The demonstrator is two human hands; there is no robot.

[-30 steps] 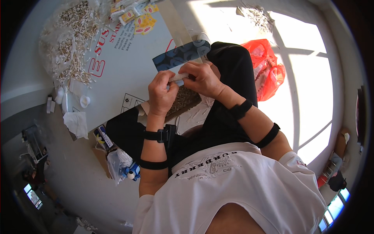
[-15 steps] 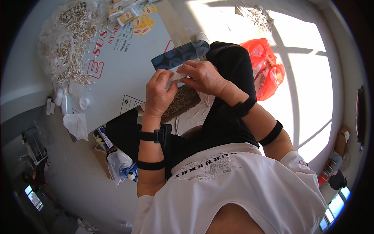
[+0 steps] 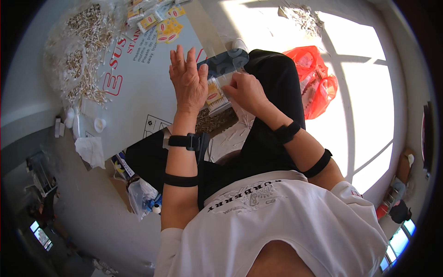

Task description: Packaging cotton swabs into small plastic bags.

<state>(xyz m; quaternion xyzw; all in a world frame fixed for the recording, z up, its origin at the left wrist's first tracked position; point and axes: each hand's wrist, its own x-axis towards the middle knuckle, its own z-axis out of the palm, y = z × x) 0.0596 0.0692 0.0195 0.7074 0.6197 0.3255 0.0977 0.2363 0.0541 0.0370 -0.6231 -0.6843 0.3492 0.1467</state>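
Fingers raised and apart, my left hand (image 3: 188, 85) is held over the near edge of the grey-white board and grips nothing. My right hand (image 3: 247, 94) is curled closed just right of a clear pack of cotton swabs (image 3: 215, 94) with a yellow label. Whatever is in the right fingers, if anything, is hidden. The pack lies between my hands, partly behind the left thumb side. Beyond it is a dark blue patterned piece (image 3: 221, 62). Below the pack, a box (image 3: 214, 121) holds many brownish thin sticks.
Loose cotton swabs in clear plastic bags (image 3: 85, 55) heap at the board's far left. Packed swabs (image 3: 150, 21) and yellow labels (image 3: 170, 30) lie at its far edge. A red plastic bag (image 3: 314, 83) stands on the floor to the right, with scattered pale scraps (image 3: 302, 21) beyond.
Both hands were together, pinching something whitish. Now they are apart: the left has opened and risen, the right has shifted slightly right, and the swab pack shows between them.
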